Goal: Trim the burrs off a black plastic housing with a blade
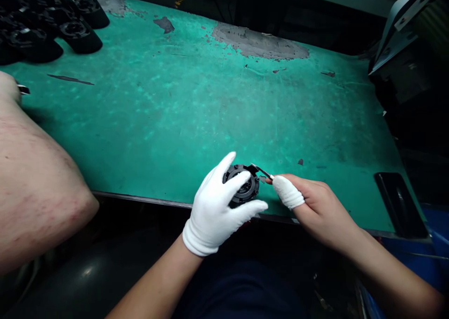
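My left hand (219, 202), in a white glove, grips a black round plastic part (242, 196) near the front edge of the table. Its fingers curl over the ring-shaped face, which has small bosses around the rim. My right hand (308, 199) wears a white cover on the thumb and pinches a slim dark hand tool (264, 171). The tool's thin end meets the upper right rim of the round part; its exact kind is too small to tell. Part of the round part is hidden under my left fingers.
Several black cylindrical housings (80, 34) stand on the green table (196, 104) at the far left. Another person's bare arm (38, 178) reaches in at left. A black tray-like object (400, 204) lies at the right corner. A metal bracket (400, 24) rises at far right.
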A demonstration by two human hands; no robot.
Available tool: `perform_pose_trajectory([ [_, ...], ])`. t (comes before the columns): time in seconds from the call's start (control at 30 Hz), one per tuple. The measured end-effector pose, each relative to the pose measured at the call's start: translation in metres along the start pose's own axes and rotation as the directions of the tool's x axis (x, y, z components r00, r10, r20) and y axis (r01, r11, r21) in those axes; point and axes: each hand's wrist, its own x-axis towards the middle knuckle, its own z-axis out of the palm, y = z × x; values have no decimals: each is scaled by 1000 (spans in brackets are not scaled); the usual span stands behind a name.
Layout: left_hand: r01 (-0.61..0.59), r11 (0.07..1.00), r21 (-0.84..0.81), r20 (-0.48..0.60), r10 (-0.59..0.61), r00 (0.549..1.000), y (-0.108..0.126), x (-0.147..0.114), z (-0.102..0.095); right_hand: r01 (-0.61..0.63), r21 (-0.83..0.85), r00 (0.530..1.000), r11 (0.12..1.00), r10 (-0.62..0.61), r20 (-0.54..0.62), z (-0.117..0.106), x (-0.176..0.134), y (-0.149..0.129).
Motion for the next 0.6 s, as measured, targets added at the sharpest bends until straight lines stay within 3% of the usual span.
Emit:
perform_pose_trajectory([
  [0.2, 29, 994, -103, -105, -39, 994, 0, -4, 3, 27, -31, 999, 999, -27, 19, 3, -6, 11],
  [0.33, 38, 999, -29, -140, -41, 989, 1, -3, 7, 150, -201, 989, 968, -144, 45, -3, -3, 15],
  [0.6, 85, 996, 1, -121, -84, 989, 1, -3, 8, 213, -556, 973, 803, -123, 194, -21, 8, 4],
])
